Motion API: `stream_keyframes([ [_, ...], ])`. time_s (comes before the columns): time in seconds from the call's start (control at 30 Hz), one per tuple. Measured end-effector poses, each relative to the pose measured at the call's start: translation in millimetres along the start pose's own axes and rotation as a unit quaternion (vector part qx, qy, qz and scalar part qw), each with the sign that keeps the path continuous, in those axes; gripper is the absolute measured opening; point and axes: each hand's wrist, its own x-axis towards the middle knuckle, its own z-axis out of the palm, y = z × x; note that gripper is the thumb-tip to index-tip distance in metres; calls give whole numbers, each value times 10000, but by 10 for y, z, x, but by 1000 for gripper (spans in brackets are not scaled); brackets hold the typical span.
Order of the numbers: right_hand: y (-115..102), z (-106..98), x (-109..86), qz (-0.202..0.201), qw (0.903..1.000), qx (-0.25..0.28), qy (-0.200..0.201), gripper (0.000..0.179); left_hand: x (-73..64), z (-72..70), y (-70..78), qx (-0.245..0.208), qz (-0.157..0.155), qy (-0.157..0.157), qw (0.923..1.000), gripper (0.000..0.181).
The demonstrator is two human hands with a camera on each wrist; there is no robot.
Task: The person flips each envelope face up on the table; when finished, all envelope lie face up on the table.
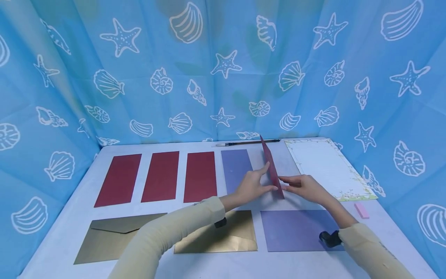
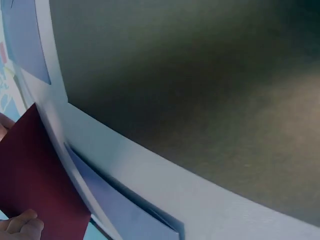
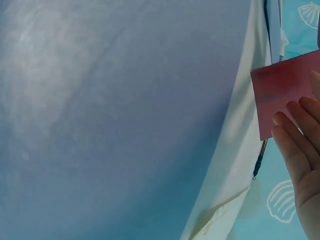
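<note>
A dark red envelope [image 1: 271, 166], a flat oblong, stands nearly edge-on above the right-centre of the table. From its left side my left hand [image 1: 251, 185] holds it, thumb near the lower edge and a finger higher on the face. In the left wrist view, curled fingertips [image 2: 29, 225] lie on the red face. My right hand [image 1: 306, 190] meets the opposite side; the right wrist view shows its fingers [image 3: 295, 145] fairly straight against the red surface. Under the hands lie an upright purple envelope [image 1: 237, 166] and a wide purple envelope [image 1: 296, 232].
Three red envelopes [image 1: 200, 176] lie in a row at left. Two gold envelopes [image 1: 240, 232] lie nearer, one with a flap [image 1: 129, 224]. A brush [image 1: 240, 143] rests at the back edge. Bordered paper [image 1: 320, 166] and a pink eraser [image 1: 361, 210] are at right. A shell-patterned curtain [image 1: 216, 97] surrounds the table.
</note>
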Motion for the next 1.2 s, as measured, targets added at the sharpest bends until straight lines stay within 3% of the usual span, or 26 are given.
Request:
stream_keyframes([
  [0.4,29,25,-29,301,9992,-224,-149,44,-18,-30,-104,-50,-159,-267,9995,75],
  [0.8,100,-9,-95,418,9982,-371,-196,43,19,-105,-191,580,-180,-965,9935,71],
  [1.0,132,-56,-147,377,9982,-435,-173,42,57,-62,-213,816,-152,-1321,9878,71],
  [1.2,177,-109,-198,451,9975,-529,-160,41,109,40,-199,969,-152,-1425,9849,74],
])
